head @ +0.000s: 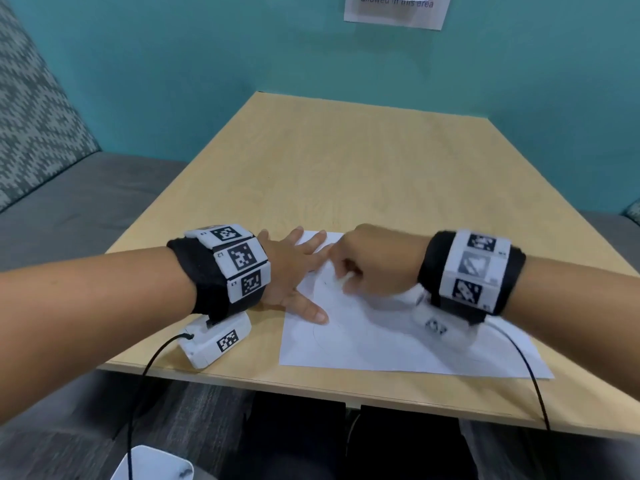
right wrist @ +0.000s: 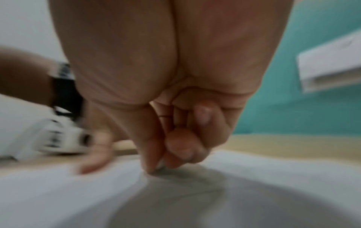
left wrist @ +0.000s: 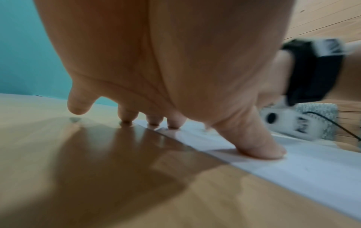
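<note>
A white sheet of paper [head: 398,341] with faint pencil curves lies near the front edge of the light wooden table [head: 346,168]. My left hand [head: 294,268] lies flat with straight, spread fingers. Its thumb [left wrist: 259,148] and some fingertips press the paper's left edge [left wrist: 312,169]. My right hand [head: 367,265] is curled over the upper part of the sheet. Its thumb and fingers pinch a small whitish thing [head: 346,277] whose tip touches the paper [right wrist: 78,192]. That thing [right wrist: 160,165] is too blurred to name. Both wrist views are smeared around my right hand [right wrist: 171,138].
A grey bench seat [head: 86,202] with a patterned backrest runs along the table's left side. A teal wall with a printed notice [head: 394,8] stands behind the table. Black cables hang from both wrist units over the front edge. A white object [head: 152,462] sits low at the left.
</note>
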A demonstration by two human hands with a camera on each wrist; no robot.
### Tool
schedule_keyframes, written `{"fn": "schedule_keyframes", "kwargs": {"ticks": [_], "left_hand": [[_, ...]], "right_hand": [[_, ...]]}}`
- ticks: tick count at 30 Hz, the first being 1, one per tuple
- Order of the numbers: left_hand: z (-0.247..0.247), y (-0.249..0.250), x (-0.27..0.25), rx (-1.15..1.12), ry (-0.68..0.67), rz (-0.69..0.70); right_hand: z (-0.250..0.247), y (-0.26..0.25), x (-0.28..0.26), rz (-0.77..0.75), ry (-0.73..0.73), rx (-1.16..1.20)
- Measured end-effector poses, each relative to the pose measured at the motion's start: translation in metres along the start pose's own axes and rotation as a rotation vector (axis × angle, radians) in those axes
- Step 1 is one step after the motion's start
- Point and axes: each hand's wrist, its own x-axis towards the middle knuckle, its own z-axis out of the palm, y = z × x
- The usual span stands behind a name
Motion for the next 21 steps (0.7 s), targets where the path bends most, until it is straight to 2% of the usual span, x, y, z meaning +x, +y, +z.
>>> {"fn": "schedule_keyframes", "kwargs": {"ticks": [3,7,12,16,17,21], "left_hand": [[0.001,0.000,0.000,0.002,0.016,0.008],[-0.003,0.002,0.000,0.015,-0.026,-0.028],[0.000,-0.002,0.000,-0.015,0.006,0.012],[-0.002,0.001,0.001,0.050,-0.016,-0.022],[-0.002,0.002,0.000,0.058,-0.013,-0.022],[-0.002,-0.001,-0.001,0.014,-0.014,0.000]], "right_hand": [[0.007,-0.015,-0.008,-0.097,-0.046,0.040],[-0.009,0.016,0.004,0.064,0.058,0.002],[0.006,-0.014,-0.005,-0.095,-0.064,0.042],[-0.011,0.019,0.005,0.083,0.068,-0.014],[-0.010,0.022,0.006,0.088,0.078,-0.008],[0.009,-0.012,-0.003,-0.095,-0.048,0.043]]}}
